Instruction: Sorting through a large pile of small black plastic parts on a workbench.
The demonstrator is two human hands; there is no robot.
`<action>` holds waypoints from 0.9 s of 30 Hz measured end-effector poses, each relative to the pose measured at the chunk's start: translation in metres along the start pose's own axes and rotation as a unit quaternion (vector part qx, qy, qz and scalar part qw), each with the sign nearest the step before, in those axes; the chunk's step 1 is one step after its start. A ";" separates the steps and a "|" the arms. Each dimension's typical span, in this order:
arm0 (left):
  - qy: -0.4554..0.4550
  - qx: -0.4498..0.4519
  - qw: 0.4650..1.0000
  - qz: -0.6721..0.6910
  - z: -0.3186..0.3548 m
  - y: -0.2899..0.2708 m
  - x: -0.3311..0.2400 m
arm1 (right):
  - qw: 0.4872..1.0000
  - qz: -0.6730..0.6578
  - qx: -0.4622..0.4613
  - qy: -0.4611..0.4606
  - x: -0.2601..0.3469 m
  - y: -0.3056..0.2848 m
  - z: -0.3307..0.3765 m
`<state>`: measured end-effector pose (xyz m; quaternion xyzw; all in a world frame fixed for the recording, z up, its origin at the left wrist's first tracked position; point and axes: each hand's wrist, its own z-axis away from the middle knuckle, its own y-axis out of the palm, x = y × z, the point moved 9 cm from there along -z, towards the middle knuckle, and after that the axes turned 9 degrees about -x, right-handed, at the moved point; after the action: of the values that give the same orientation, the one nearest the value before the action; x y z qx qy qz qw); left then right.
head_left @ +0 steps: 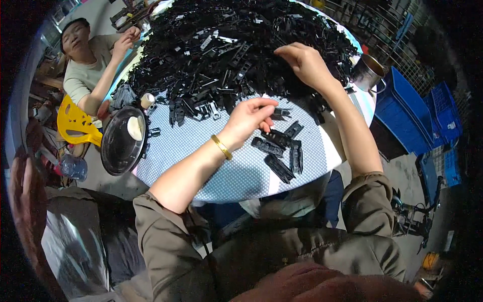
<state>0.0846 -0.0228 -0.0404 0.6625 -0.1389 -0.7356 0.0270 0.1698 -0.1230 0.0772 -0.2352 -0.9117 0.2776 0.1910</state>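
Black plastic clips sorted by two bare hands on a round table

A black plastic clip [279, 114] is pinched at the fingertips of the left hand [250, 118], partly hidden by them. The right hand [305, 63] is laid on the heap of black clips [226, 50], fingers buried; its grip cannot be told. Just below the pinch, a few sorted clips [280, 151] are laid.

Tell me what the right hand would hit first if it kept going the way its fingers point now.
The right hand points up and left, into the big heap of black plastic parts on the table. Its fingertips look already at the heap's surface, so those parts come first, though depth is hard to judge.
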 end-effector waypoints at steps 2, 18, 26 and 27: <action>-0.001 -0.014 1.000 -0.007 -0.002 -0.003 -0.002 | 0.995 -0.056 0.044 0.069 0.000 0.000 0.008; 0.008 -0.065 0.997 0.037 0.000 -0.016 -0.020 | 0.972 -0.138 -0.073 0.176 -0.030 -0.024 0.026; 0.023 -0.093 0.991 0.097 0.000 -0.022 -0.032 | 0.941 -0.301 0.053 0.143 0.044 -0.002 0.033; 0.024 -0.094 0.990 0.097 -0.001 -0.023 -0.031 | 0.953 -0.266 0.078 0.126 0.050 0.003 0.036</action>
<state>0.0923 0.0057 -0.0161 0.6574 -0.1320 -0.7235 0.1643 0.1131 -0.1092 0.0588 -0.0015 -0.8855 0.2547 0.3887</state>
